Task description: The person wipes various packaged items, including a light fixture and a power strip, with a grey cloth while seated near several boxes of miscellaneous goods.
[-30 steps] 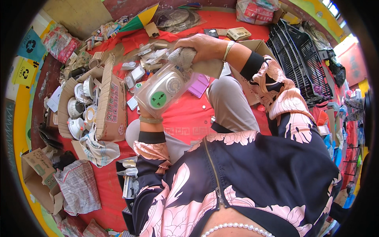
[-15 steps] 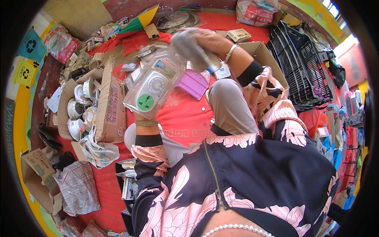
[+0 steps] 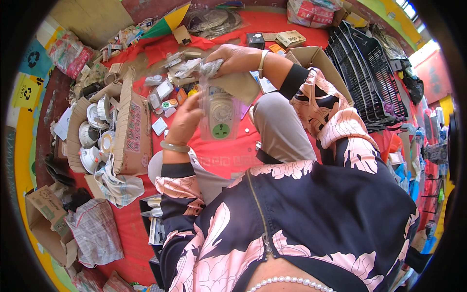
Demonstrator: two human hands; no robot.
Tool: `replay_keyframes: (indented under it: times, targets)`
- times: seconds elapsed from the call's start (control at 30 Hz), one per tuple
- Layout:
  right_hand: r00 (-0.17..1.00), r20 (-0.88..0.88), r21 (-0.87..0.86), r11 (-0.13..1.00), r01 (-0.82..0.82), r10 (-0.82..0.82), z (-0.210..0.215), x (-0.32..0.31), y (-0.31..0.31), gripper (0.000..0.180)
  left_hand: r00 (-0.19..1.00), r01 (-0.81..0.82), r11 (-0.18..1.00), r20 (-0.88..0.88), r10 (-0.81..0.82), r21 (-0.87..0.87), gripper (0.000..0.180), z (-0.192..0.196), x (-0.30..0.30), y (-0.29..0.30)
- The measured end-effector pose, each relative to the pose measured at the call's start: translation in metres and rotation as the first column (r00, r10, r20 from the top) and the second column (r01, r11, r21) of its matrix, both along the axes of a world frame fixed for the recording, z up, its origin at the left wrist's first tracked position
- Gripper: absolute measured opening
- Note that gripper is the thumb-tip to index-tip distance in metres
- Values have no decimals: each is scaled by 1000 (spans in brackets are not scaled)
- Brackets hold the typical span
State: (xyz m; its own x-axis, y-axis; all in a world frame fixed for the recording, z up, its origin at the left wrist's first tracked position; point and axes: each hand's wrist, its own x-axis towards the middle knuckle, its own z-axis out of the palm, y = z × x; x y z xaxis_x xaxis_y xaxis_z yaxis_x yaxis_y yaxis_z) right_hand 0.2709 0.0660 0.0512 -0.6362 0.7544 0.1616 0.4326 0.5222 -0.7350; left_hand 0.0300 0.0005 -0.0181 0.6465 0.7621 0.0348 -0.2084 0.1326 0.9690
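Observation:
A clear plastic blister pack hangs upright above the red cloth. Inside it is a plug-in timer with a round dial and a green socket face. My left hand grips the pack's left edge, its fingers partly hidden. My right hand is closed at the pack's top, with a crumpled greyish wad at its fingertips; whether that is cloth or plastic I cannot make out. A flat brown piece, apparently card, shows under my right hand, beside the pack.
At left stands a cardboard box of white round fittings. Small boxes and loose electrical parts lie beyond my left hand. An open carton and a black plastic crate stand at right. A checked woven bag sits at lower left.
My right hand has moved left and slowed, bringing the greyish wad to the pack's top. The pack has shifted right and turned more upright. The purple piece is now mostly hidden.

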Motion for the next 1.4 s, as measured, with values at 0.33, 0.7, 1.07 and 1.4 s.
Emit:
replay_keyframes:
  times: [0.33, 0.7, 1.07, 1.4]
  targets:
    - [929, -113, 172, 914, 367, -352, -36, -13, 3, 26, 994, -94, 985, 48, 102, -146, 34, -3, 24, -2]
    - [993, -42, 739, 666, 103, -106, -2, -26, -27, 38, 972, -192, 968, 103, 210, -164, 30, -9, 16, 6]
    - [875, 484, 583, 752, -307, -19, -14, -5, -34, 25, 921, -382, 924, 83, 381, -13, 28, -14, 22, 1]
    - [948, -83, 495, 812, 308, -308, 4, 13, -6, 43, 847, -386, 912, 337, 411, -141, 34, 0, 13, 9]
